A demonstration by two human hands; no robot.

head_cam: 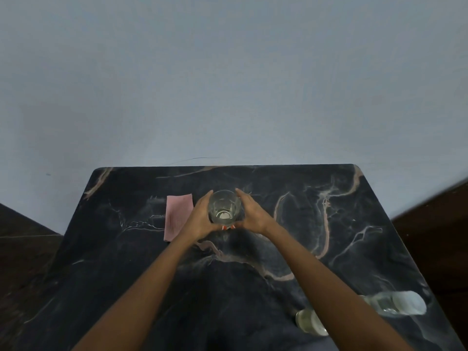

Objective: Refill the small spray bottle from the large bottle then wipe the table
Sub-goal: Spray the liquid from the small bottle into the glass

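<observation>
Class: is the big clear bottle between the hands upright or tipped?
Upright: the bottle stands on the table; we look straight down through it.

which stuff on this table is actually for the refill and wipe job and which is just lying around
For the job:
large clear bottle, held between left hand and right hand
small clear bottle, near edge
pink cloth
dark marble table

Lying about:
second clear bottle, on its side, purpose unclear

dark marble table bears pink cloth, bottles.
</observation>
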